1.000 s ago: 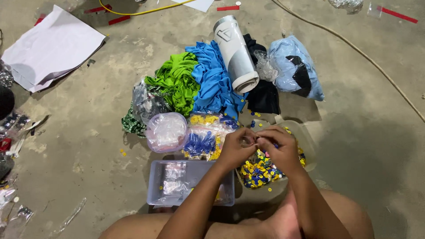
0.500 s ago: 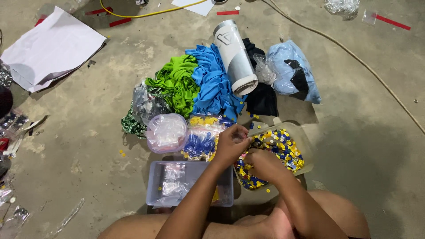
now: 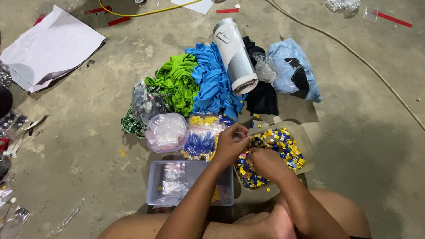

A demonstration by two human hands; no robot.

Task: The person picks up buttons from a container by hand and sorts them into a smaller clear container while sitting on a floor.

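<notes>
Buttons: I see a clear tray full of small yellow and blue round pieces, buttons or caps I'd guess, on the floor just ahead of the knees.
Right hand: my right hand is down in the tray, fingers curled into the pile; a second ago it was up against the other hand over the tray, so it has dropped in for more pieces. Whether it pinches anything I cannot tell.
Left hand: my left hand hovers at the tray's near-left edge, fingertips pressed together as if pinching something small and clear; the view is too poor to be sure.
What changed: the hands have come apart, which to me reads as one piece handled and another being picked.
Close by: a clear box of small bags lies under the left forearm; a round tub and a bag of blue pieces sit beyond it.
Floor: bare grey concrete, with green cloth, blue cloth, a white roll, white paper and a cable further out.
</notes>
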